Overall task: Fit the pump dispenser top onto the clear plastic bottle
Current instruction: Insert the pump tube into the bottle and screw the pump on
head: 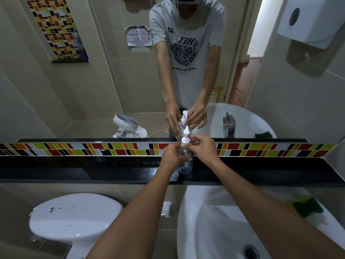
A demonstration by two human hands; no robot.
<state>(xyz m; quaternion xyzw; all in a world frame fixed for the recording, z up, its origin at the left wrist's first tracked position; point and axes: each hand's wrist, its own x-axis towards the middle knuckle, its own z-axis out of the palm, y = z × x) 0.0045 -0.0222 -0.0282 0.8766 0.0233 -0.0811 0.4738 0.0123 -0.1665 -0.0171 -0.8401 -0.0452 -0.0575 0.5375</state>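
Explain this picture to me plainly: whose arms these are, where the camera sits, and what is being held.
There is one picture, from a camera worn on a person's head, looking down over a bathroom ledge. The arms are that person's; the mirror above repeats them. The left hand steadies a clear plastic bottle standing on the black ledge. The right hand pinches the white pump top at the bottle's neck. Below are a white sink, a green sponge on its rim, and a toilet lid.

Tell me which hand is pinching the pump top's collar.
The right hand: its fingertips pinch the pump top, while the left hand wraps the clear bottle.
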